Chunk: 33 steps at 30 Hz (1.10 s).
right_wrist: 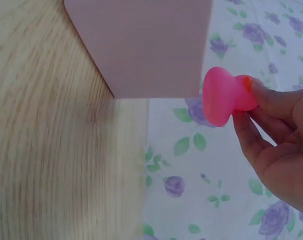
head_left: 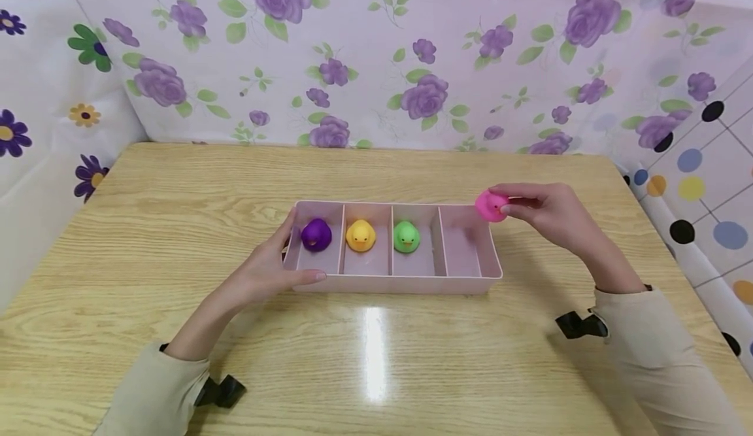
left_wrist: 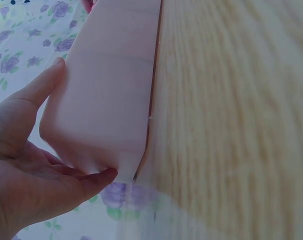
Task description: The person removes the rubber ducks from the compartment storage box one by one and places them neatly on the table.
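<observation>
A pale pink divided box [head_left: 388,284] lies lengthwise on the table. A purple rubber duck [head_left: 316,234], a yellow rubber duck [head_left: 361,235] and a green rubber duck [head_left: 406,236] sit in its first three compartments from the left; the rightmost holds no duck. My left hand [head_left: 272,267] grips the box's left end, its thumb along the front and its fingers at the end wall [left_wrist: 99,150]. My right hand [head_left: 550,214] pinches a pink rubber duck [head_left: 490,206] at the box's back right corner. In the right wrist view, thumb and fingers hold the pink duck [right_wrist: 222,97] by its head.
The wooden table [head_left: 376,351] extends around the box, with a light reflection in front. A flowered cloth [head_left: 376,63] hangs behind the table's back edge. Patterned sheets flank the left and right sides. Black straps [head_left: 220,391] stick out at both sleeves.
</observation>
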Each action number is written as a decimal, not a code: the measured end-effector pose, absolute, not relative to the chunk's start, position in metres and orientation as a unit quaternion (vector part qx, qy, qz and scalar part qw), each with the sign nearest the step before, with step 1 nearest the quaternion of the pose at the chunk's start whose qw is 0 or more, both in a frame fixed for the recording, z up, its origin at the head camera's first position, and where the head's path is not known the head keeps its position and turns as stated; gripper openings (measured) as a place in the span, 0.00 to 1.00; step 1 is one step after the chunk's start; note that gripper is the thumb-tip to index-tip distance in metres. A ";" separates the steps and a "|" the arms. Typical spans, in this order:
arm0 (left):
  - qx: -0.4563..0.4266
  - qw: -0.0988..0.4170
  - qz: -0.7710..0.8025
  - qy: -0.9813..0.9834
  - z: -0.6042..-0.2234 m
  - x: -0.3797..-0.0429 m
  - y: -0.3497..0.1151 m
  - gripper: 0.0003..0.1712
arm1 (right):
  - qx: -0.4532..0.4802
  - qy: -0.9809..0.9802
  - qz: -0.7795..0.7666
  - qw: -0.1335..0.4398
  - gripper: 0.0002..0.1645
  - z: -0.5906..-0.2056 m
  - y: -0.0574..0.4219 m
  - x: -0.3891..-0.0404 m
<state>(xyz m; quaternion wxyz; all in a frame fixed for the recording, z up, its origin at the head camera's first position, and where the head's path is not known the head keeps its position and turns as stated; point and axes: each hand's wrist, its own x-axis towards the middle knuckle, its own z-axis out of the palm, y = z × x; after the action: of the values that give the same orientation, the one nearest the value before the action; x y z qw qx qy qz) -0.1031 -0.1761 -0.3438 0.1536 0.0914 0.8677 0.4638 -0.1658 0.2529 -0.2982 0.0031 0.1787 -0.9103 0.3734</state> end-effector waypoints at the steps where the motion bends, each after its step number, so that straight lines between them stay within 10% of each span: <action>1: 0.091 0.153 0.463 0.868 -0.344 -0.103 -0.176 0.70 | 0.173 -0.912 0.371 0.002 0.21 -0.298 0.255 -0.167; 33: 0.089 0.149 0.455 0.873 -0.345 -0.103 -0.175 0.69 | 0.110 -0.919 0.372 -0.068 0.21 -0.331 0.281 -0.191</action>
<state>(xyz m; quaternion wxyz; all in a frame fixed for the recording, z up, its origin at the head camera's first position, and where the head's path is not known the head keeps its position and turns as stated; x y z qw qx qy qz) -0.1034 -0.1752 -0.3453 0.1489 0.0889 0.8734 0.4552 -0.1910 0.2812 -0.3308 -0.0683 0.1095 -0.9191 0.3723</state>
